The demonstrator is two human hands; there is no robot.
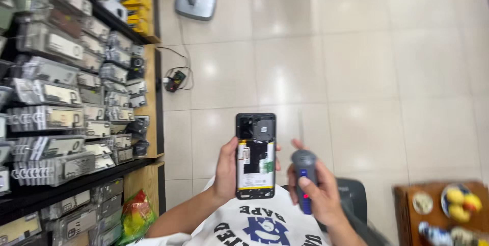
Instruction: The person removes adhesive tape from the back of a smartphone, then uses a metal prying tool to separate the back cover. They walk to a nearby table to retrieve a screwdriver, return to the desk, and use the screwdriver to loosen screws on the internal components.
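My left hand (226, 172) is clamped around an opened phone (255, 155), back cover off, its battery and board facing me, held upright above my lap. My right hand (318, 192) is closed on a grey electric screwdriver (304, 177), just beside the phone, its thin bit pointing up. Beyond them lie pale floor tiles (356, 72), a rack of packaged phone cases (61, 98) to my left, and a wooden desk (407, 210) at right.
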